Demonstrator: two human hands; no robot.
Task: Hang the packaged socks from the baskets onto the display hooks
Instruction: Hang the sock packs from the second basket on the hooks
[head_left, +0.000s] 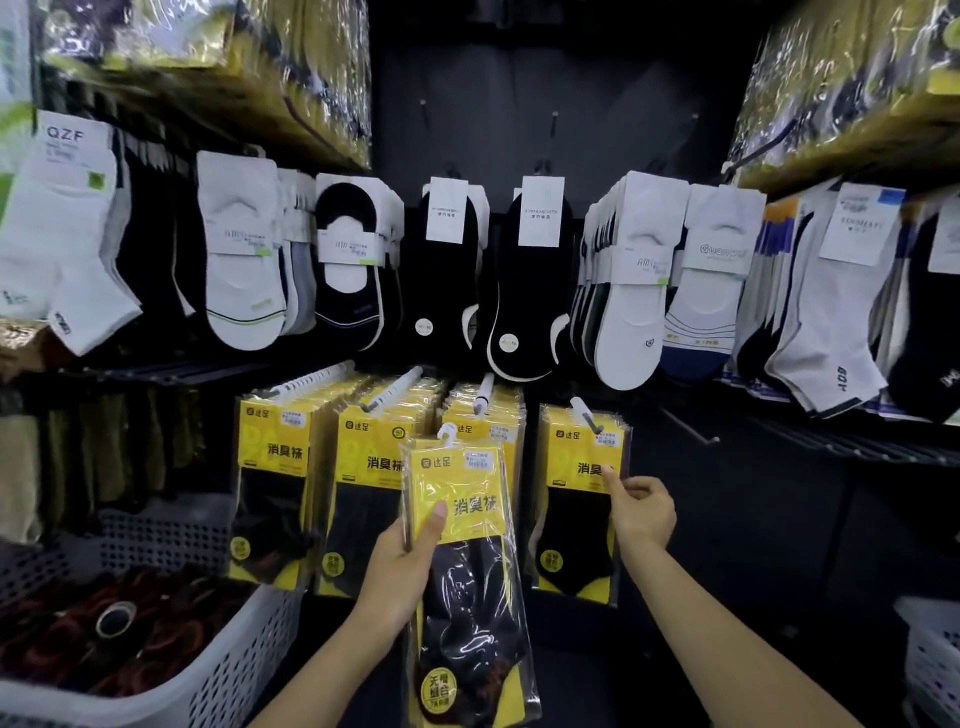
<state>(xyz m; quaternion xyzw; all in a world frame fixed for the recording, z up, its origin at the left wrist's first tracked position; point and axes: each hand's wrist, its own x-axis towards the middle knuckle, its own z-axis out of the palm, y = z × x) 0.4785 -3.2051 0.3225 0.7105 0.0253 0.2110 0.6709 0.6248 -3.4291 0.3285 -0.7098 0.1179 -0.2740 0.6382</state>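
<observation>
Left of left hand (410, 561): basket (249, 654) blocks low passage. Ahead: hooks (485, 395) crowded with yellow packs (275, 478). Right of right hand (641, 512): open dark gap, passable.

White display hooks (485, 395) carry four rows of yellow sock packs (270, 457), with carded socks (631, 291) hung above.

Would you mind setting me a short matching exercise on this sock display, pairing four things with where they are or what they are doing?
Things:
1. left hand
2. right hand
3. white basket
4. black no-show socks

Places or states:
A. at the lower left, holding dark items
B. hanging in the middle of the upper row
C. gripping the loose yellow pack in front of the hooks
D. pinching the rightmost hanging pack

Pairs: 1-C, 2-D, 3-A, 4-B
</observation>
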